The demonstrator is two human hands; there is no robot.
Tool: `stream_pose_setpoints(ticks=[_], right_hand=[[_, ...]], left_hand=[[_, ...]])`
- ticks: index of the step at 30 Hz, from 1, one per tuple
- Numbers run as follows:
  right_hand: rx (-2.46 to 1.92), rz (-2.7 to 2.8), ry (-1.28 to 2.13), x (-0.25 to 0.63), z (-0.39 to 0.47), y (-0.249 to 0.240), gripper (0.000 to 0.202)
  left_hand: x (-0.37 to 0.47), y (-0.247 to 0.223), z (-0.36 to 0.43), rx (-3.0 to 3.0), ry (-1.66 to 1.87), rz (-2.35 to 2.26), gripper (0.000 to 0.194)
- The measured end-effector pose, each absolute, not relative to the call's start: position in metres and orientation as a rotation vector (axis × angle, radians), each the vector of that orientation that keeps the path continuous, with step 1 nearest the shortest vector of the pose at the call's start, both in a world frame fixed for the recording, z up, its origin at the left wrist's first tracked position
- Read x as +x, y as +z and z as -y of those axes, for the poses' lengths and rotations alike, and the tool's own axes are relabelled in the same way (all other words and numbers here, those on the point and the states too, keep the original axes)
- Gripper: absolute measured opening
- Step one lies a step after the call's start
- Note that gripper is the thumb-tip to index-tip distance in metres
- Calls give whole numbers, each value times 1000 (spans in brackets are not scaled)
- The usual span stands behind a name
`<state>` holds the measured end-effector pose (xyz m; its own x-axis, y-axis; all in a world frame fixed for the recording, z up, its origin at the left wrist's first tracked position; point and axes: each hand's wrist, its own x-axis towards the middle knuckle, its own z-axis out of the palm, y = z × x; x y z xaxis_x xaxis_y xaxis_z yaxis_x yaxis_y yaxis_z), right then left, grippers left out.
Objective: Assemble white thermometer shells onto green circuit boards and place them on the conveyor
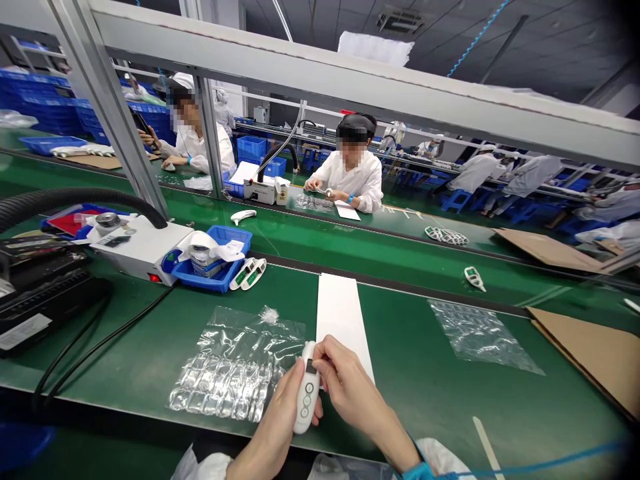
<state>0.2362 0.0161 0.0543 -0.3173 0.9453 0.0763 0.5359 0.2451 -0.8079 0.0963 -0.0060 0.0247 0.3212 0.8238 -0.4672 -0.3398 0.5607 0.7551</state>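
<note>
A white handheld device (307, 393) with a dark display window and three round buttons stands nearly upright in my left hand (281, 407), which is closed around its body. My right hand (347, 383) has thumb and forefinger pinched at the window's edge; what they hold, if anything, is hidden. Left of my hands lies a transparent plastic sheet (225, 383) with rows of shiny compartments. A small crumpled piece of film (269, 315) rests at its far edge. A white paper sheet (345, 313) lies just beyond my right hand, which covers part of it.
At left stand a white box-shaped machine (145, 250) with a black hose and a blue tray (205, 280). Two open device shells (249, 273) lie beside the tray. Another plastic sheet (483, 333) and cardboard (590, 353) lie at right. Across the green belt (300, 243) a co-worker (350, 170) sits.
</note>
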Motion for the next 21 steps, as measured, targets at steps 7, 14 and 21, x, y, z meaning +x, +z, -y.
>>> stream_pose_setpoints(ticks=[7,14,21], right_hand=[[-1366,1910,913,233,-13,51,16],[-1253,1454,1285,230,-13,38,20],[-1099,1567,1210,226,-18,34,19]], left_hand=[[97,18,11,662,832,-981,48],[100,19,8,830,896,-1056,51],[92,10,7,1044,878,-1130,55]])
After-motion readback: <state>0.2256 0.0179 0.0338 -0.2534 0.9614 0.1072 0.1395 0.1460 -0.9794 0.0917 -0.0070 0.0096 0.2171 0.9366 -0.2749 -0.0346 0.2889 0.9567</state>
